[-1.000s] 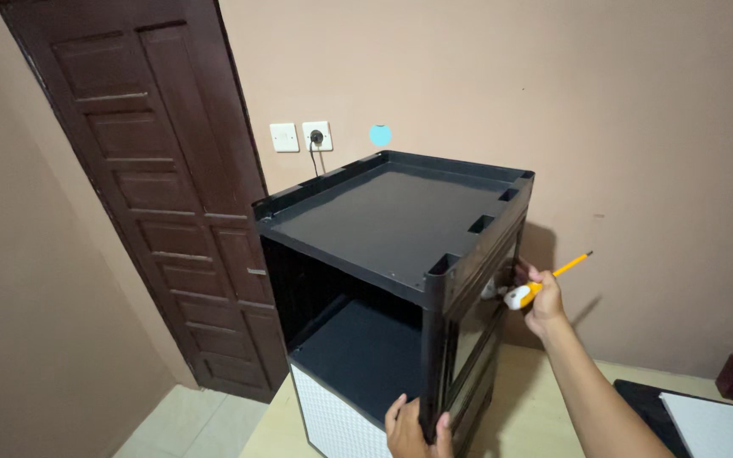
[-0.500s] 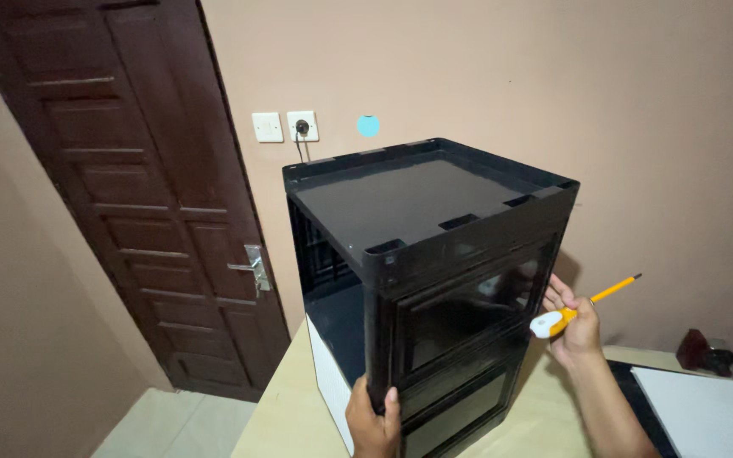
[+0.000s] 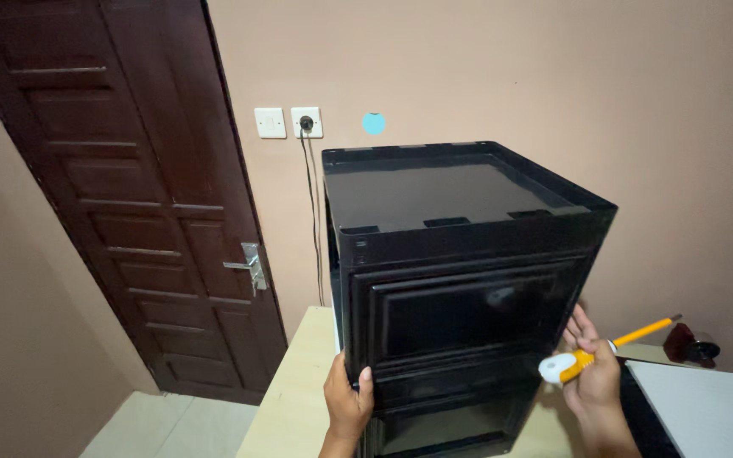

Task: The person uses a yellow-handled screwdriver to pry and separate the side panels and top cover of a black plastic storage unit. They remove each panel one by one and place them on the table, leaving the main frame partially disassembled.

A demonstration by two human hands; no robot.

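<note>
1. Two hands show at the bottom edge. The left hand point(image 3: 347, 405), at about 7 o'clock of the view, wraps the lower left front corner post of one black plastic cabinet point(image 3: 460, 288); its fingers are curled behind the post and the thumb lies on the front.
2. The right hand point(image 3: 594, 380), at about 5 o'clock, is beside the cabinet's lower right front corner. It holds one screwdriver point(image 3: 608, 346) with a yellow shaft and a white-and-yellow handle across the palm under the thumb, while the fingers point(image 3: 583, 326) are extended, close together, and reach the cabinet's right edge.
3. The cabinet stands upright on one pale wooden desk point(image 3: 286, 399), near its left end. Three framed dark panels are stacked down its front, and three notches show along the front of its rimmed flat top.
4. At 4 o'clock on the desk lie one white sheet point(image 3: 706, 403) on a dark mat, and beyond it one small dark red object point(image 3: 689, 343); what it is cannot be told.
5. Farther off, at 9 o'clock, is one dark brown panelled door point(image 3: 120, 187) with one metal lever handle point(image 3: 248, 265).
6. On the beige wall at 11 o'clock sit two white plates: one switch point(image 3: 270, 122) and one socket point(image 3: 306, 122) with a black cable point(image 3: 314, 212) hanging from it. One light blue round dot point(image 3: 373, 124) is just right of them.
</note>
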